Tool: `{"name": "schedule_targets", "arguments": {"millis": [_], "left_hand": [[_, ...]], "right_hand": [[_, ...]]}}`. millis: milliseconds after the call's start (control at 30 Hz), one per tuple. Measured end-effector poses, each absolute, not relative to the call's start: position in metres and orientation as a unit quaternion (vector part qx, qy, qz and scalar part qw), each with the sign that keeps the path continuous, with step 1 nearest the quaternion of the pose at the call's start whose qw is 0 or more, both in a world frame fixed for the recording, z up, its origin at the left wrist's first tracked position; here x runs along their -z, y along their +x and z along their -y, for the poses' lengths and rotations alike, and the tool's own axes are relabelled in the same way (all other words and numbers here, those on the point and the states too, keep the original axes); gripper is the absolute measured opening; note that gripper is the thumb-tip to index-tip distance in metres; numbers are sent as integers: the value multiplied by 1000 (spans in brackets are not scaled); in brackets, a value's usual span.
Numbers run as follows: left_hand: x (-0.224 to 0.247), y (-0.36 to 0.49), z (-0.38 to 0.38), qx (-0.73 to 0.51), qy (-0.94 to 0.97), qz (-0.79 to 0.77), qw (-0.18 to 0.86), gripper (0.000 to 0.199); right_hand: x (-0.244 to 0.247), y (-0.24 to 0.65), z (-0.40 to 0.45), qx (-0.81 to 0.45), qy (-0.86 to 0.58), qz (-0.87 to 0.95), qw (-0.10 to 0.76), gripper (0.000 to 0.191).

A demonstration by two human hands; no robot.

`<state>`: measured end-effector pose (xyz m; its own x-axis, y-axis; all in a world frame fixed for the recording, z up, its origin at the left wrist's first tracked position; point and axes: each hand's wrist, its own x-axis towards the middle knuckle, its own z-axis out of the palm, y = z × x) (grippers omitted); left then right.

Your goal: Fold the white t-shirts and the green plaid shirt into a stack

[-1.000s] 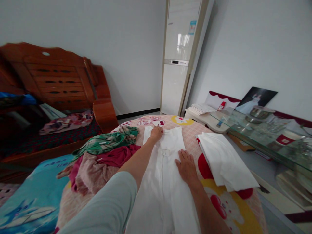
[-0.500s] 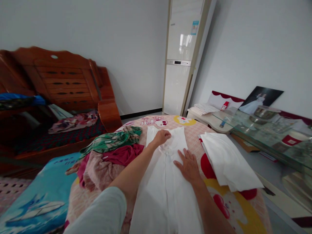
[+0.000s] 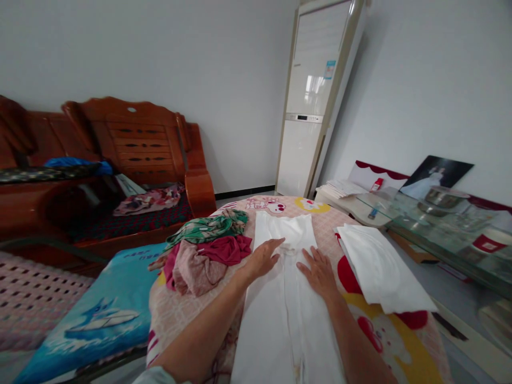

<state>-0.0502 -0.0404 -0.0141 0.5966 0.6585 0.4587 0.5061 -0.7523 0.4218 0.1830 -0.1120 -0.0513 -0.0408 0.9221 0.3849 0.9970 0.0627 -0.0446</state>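
Observation:
A long white garment lies spread lengthwise on the patterned table cover, with a seam down its middle and a gathered spot near its far end. My left hand rests at the garment's left side by that gathered spot, fingers stretched out and holding nothing. Flat on the right side of the cloth lies my right hand, its fingers spread. To the right, a folded white cloth sits on the same cover.
Crumpled clothes, among them a green plaid piece and a dark pink piece, are heaped at the table's left. A blue printed cushion and a wooden chair stand left. A glass shelf runs along the right.
My left hand has drawn back from the garment's far end, and its curled fingers have straightened. My right hand stays flat on the cloth. The view has shifted toward the left.

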Motion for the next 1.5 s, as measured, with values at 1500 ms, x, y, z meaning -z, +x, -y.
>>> {"name": "schedule_targets", "arguments": {"millis": [1500], "left_hand": [[28,-51,127,-196,890,-409,54,54]], "right_hand": [[40,143,206,99,-640,741,179,45]]}}
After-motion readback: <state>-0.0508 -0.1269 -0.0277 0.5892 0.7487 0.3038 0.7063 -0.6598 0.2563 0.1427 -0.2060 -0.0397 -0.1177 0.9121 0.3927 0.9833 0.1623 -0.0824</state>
